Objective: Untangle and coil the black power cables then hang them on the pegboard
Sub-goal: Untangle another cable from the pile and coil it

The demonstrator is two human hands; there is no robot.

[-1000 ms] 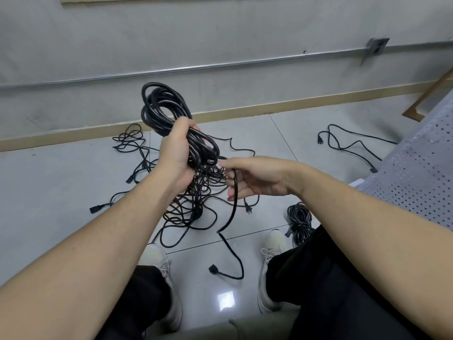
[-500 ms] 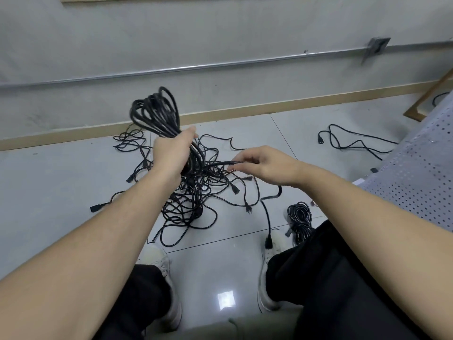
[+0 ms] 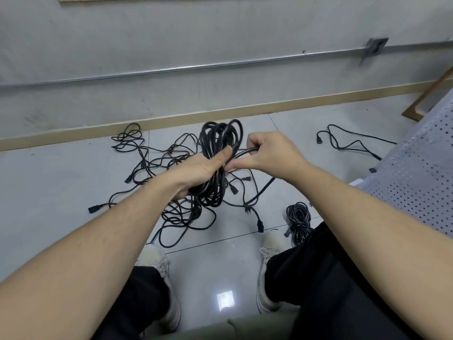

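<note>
The left hand (image 3: 201,173) gripped a thick bundle of looped black power cable (image 3: 219,153) at its middle, holding the coil upright above the grey tiled floor (image 3: 49,182), probably so its turns stayed together. The right hand (image 3: 267,153) had its fingers curled round the free tail of that cable (image 3: 247,151) beside the coil, seemingly to wrap it round. A loose black tangle of cables (image 3: 171,165) lay below; a finished small black coil (image 3: 297,214) sat by the right shoe (image 3: 268,244)

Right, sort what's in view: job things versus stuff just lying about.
Job: coil gripped by left hand; loose end pinched by right hand; tangle on floor; small coil; stray cable; pegboard.
Lying about: shoes; conduit.
</note>
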